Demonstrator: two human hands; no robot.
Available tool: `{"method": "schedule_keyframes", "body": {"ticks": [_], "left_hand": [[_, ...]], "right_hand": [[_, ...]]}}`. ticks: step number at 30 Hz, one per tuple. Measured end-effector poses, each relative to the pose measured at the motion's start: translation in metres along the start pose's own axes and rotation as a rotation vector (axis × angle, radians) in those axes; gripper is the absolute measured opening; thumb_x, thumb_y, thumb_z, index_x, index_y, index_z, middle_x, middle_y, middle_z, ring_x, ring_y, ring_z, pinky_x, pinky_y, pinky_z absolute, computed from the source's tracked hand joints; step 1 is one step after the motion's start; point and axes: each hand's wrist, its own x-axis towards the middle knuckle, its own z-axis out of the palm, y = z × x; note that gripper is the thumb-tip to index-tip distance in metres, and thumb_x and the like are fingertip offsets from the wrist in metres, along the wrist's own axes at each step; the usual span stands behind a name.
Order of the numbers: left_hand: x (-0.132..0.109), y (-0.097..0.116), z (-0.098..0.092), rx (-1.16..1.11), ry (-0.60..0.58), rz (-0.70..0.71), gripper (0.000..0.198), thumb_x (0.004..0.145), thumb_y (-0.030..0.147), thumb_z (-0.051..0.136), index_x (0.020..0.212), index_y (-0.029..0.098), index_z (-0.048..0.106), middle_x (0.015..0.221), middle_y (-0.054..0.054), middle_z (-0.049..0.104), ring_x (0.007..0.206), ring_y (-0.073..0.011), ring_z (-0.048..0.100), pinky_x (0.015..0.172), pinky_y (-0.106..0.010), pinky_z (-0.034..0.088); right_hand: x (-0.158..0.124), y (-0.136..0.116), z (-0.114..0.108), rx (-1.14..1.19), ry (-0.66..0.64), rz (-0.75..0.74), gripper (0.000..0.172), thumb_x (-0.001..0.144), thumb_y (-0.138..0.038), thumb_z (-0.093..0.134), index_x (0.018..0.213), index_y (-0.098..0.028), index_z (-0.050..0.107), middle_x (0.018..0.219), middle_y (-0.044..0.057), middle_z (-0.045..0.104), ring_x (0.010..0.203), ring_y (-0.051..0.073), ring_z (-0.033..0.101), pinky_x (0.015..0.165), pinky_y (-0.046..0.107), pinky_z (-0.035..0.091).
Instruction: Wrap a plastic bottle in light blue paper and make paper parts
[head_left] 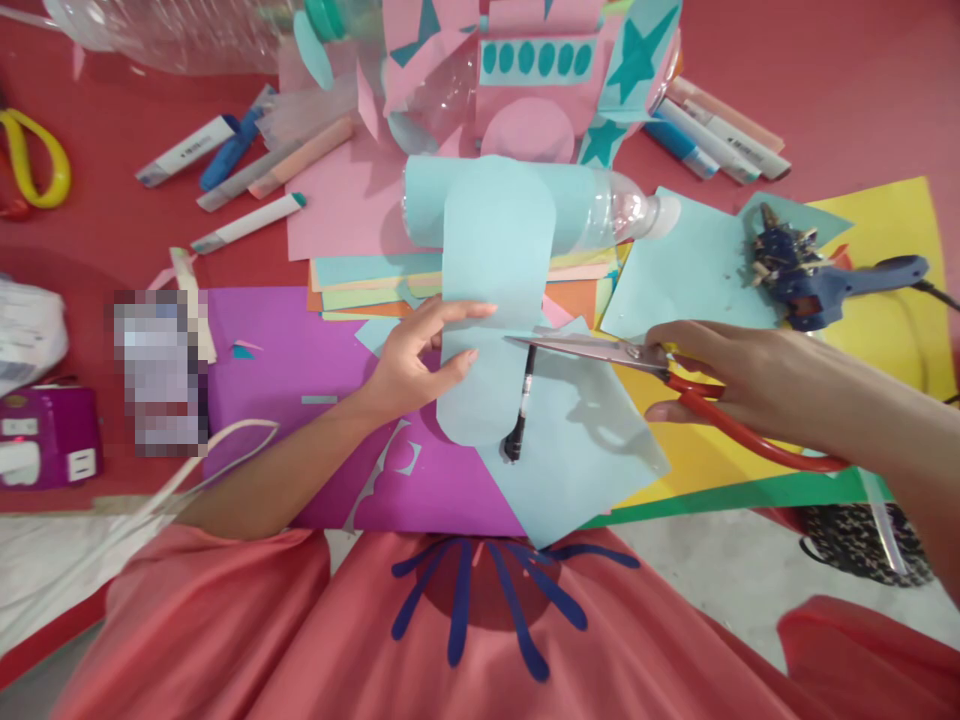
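Observation:
My right hand [712, 375] grips a pair of scissors [607, 350] with red and yellow handles. Their blades reach left onto the edge of a light blue paper piece [495, 240] with rounded ends. Around that paper's left edge curls my left hand [420, 355], fingers on top of it. The paper's upper part lies over a plastic bottle [585, 205] wrapped in light blue paper, lying on its side. Below the blades a black pen [522, 405] rests on another light blue sheet [585, 440].
A glue gun [825, 265] lies right on a yellow sheet [911, 210]. Purple paper [262, 350] spreads left, beside a blurred phone-like object [157, 375]. Markers [187, 150] and a decorated pink paper piece [540, 90] are at the back; yellow-handled scissors [37, 160] sit far left.

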Motion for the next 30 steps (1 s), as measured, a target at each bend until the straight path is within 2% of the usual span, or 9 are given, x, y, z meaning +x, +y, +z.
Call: {"method": "schedule_keyframes", "body": {"ticks": [7,13,19,24,30], "left_hand": [[-0.001,-0.004,-0.001,0.048,-0.017,0.085,0.041,0.078,0.016,0.062,0.116,0.028,0.066,0.110,-0.003,0.071,0.091,-0.0155,0.064,0.054,-0.020,0.045],[-0.001,-0.003,-0.001,0.094,-0.031,0.049,0.040,0.078,0.018,0.060,0.117,0.025,0.065,0.115,-0.004,0.071,0.098,-0.0179,0.065,0.058,-0.023,0.046],[-0.001,-0.002,-0.002,0.096,-0.034,0.047,0.039,0.078,0.017,0.060,0.116,0.025,0.066,0.111,-0.004,0.071,0.097,-0.0176,0.063,0.058,-0.022,0.047],[-0.001,-0.001,-0.002,0.089,-0.040,0.022,0.039,0.078,0.018,0.060,0.116,0.026,0.066,0.110,-0.004,0.070,0.100,-0.0184,0.062,0.058,-0.021,0.048],[-0.001,-0.002,-0.002,0.103,-0.053,0.029,0.039,0.078,0.021,0.059,0.116,0.025,0.066,0.111,-0.005,0.070,0.101,-0.0193,0.063,0.057,-0.022,0.049]], "right_hand": [[0.008,-0.007,-0.005,0.005,-0.024,-0.020,0.072,0.082,-0.082,0.025,0.114,-0.025,0.056,0.090,0.010,0.072,0.050,0.021,0.059,0.044,0.028,0.035],[0.011,-0.010,-0.007,-0.012,-0.029,-0.026,0.071,0.085,-0.079,0.022,0.112,-0.023,0.057,0.089,0.011,0.072,0.052,0.022,0.060,0.044,0.027,0.031],[0.015,-0.012,-0.006,0.035,0.005,-0.031,0.073,0.081,-0.083,0.026,0.107,-0.025,0.061,0.085,0.010,0.072,0.049,0.020,0.056,0.042,0.026,0.027],[0.018,-0.015,-0.009,0.045,-0.027,-0.011,0.067,0.081,-0.082,0.032,0.105,-0.027,0.062,0.082,0.008,0.071,0.049,0.020,0.056,0.043,0.026,0.029],[0.019,-0.016,-0.010,0.040,-0.040,-0.019,0.072,0.080,-0.084,0.026,0.105,-0.026,0.063,0.080,0.009,0.070,0.048,0.020,0.055,0.042,0.027,0.029]]}}
